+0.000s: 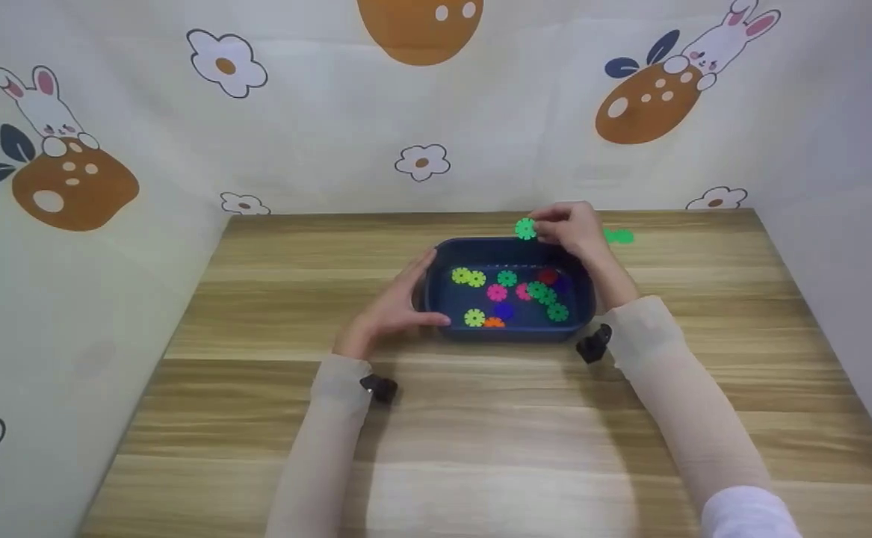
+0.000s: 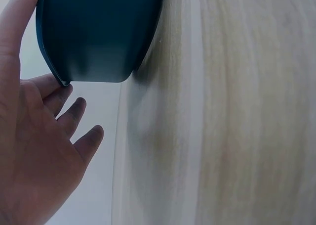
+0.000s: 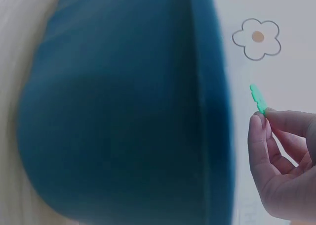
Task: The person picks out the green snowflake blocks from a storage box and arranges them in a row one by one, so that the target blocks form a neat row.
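Note:
My right hand (image 1: pixel 574 228) pinches a green snowflake disc (image 1: pixel 525 229) between thumb and fingertips, just above the back rim of a dark blue plastic basin (image 1: pixel 510 335). In the right wrist view, the same snowflake disc (image 3: pixel 257 99) stands edge-on at the fingertips. With thumb and fingers spread and fairly straight, my left hand (image 1: pixel 398 302) rests against the basin's left end. Its thumb lies at the front rim, and the left wrist view has other fingers (image 2: pixel 74 117) loose beyond the edge. Several snowflake discs in yellow, green, pink, red, blue and orange lie inside the basin.
Green snowflake discs (image 1: pixel 619 236) lie on the wooden table (image 1: pixel 480 448) behind the right wrist, partly hidden by it. A patterned cloth (image 1: pixel 331 112) hangs along the table's back and sides. Small black wrist cameras (image 1: pixel 380 388) sit at both cuffs.

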A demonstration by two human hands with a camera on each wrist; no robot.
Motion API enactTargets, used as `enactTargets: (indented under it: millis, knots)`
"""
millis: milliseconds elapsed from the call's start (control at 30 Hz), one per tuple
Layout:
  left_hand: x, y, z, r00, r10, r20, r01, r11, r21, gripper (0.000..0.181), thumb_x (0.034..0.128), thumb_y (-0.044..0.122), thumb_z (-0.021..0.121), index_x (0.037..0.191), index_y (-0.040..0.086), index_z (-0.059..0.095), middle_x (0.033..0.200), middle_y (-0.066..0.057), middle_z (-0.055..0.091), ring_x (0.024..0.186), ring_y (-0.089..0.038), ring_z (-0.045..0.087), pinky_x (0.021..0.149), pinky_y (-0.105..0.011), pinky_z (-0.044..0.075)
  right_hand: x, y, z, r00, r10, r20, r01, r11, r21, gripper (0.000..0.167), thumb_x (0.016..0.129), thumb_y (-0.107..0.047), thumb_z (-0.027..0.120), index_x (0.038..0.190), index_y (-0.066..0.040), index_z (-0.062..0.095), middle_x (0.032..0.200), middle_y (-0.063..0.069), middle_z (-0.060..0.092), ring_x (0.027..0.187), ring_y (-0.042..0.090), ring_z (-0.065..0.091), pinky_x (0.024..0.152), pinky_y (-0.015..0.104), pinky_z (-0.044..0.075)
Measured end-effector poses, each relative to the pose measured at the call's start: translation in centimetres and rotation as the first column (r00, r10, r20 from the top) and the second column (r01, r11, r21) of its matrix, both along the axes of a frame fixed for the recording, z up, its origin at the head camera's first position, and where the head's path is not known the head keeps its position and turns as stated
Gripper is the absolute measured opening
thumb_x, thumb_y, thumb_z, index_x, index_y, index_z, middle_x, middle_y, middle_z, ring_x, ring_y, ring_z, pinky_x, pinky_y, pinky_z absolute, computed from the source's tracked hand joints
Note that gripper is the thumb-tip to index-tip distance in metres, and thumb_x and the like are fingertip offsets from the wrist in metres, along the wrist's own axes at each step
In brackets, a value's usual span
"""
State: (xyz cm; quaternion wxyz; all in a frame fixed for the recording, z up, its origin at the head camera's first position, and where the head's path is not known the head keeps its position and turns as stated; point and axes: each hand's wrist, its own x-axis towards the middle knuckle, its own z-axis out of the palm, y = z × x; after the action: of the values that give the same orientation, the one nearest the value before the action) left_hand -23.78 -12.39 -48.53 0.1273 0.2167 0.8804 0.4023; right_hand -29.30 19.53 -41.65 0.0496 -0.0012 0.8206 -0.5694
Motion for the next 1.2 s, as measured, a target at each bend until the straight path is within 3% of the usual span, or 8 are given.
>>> enactTargets:
  millis: [233, 533, 867, 1067, 1200]
  knots:
    - [-0.1, 0.0, -0.1, 1.0, -0.002, -0.012, 0.002, 1.0, -0.009, 0.116, 0.0756, 0.041, 0.086, 0.162, 0.027, 0.009, 0.17, -0.007, 0.008, 0.157, -0.027, 0.009, 0.126, -0.052, 0.016, 0.1, 1.2, 0.3, 1.0, -0.013, -0.008, 0.013, 1.0, 0.018, 0.03, 0.093, -0.008, 0.068, 0.12, 0.007, 0.068, 0.109, 0.016, 0.072, 0.071, -0.001, 0.066, 0.072, 0.016, 0.059]
    - [-0.2, 0.0, -0.2, 1.0, -0.006, -0.02, 0.006, 1.0, -0.014, 0.117, 0.0754, 0.044, 0.085, 0.162, 0.026, 0.008, 0.17, -0.007, 0.007, 0.157, -0.027, 0.008, 0.126, -0.052, 0.015, -0.3, 3.0, 0.5, 0.999, -0.033, 0.003, 0.033, 0.997, -0.064, 0.034, 0.093, -0.004, 0.066, 0.122, 0.013, 0.063, 0.077, -0.01, 0.068, 0.067, 0.0, 0.067, 0.071, 0.016, 0.059]
    - [-0.1, 0.0, 0.0, 0.999, -0.015, -0.031, 0.015, 1.0, -0.006, 0.117, 0.0758, 0.043, 0.085, 0.162, 0.023, 0.009, 0.17, -0.008, 0.008, 0.157, -0.027, 0.01, 0.126, -0.05, 0.016, -0.4, 5.0, 0.3, 0.996, -0.085, -0.03, 0.083, 0.994, -0.067, 0.034, 0.093, -0.005, 0.067, 0.122, 0.013, 0.064, 0.077, -0.015, 0.068, 0.068, -0.001, 0.069, 0.069, 0.015, 0.059]
    - [0.0, 0.0, 0.1, 1.0, -0.007, -0.016, 0.007, 1.0, -0.005, 0.117, 0.0755, 0.042, 0.086, 0.162, 0.024, 0.009, 0.17, -0.003, 0.007, 0.157, -0.025, 0.009, 0.127, -0.049, 0.015, -0.6, 6.1, -0.1, 0.992, -0.128, -0.022, 0.126, 0.989, -0.074, 0.033, 0.093, -0.004, 0.067, 0.122, 0.012, 0.065, 0.082, -0.011, 0.069, 0.071, -0.001, 0.07, 0.07, 0.015, 0.059]
    - [0.0, 0.0, 0.0, 1.0, -0.012, -0.016, 0.012, 1.0, 0.003, 0.117, 0.0756, 0.041, 0.086, 0.162, 0.024, 0.008, 0.17, -0.006, 0.006, 0.157, -0.027, 0.008, 0.127, -0.05, 0.015, -0.6, 6.9, -0.2, 0.987, -0.156, -0.029, 0.153, 0.985, -0.082, 0.033, 0.093, -0.002, 0.066, 0.122, 0.013, 0.064, 0.08, -0.011, 0.067, 0.07, -0.002, 0.069, 0.071, 0.015, 0.059]
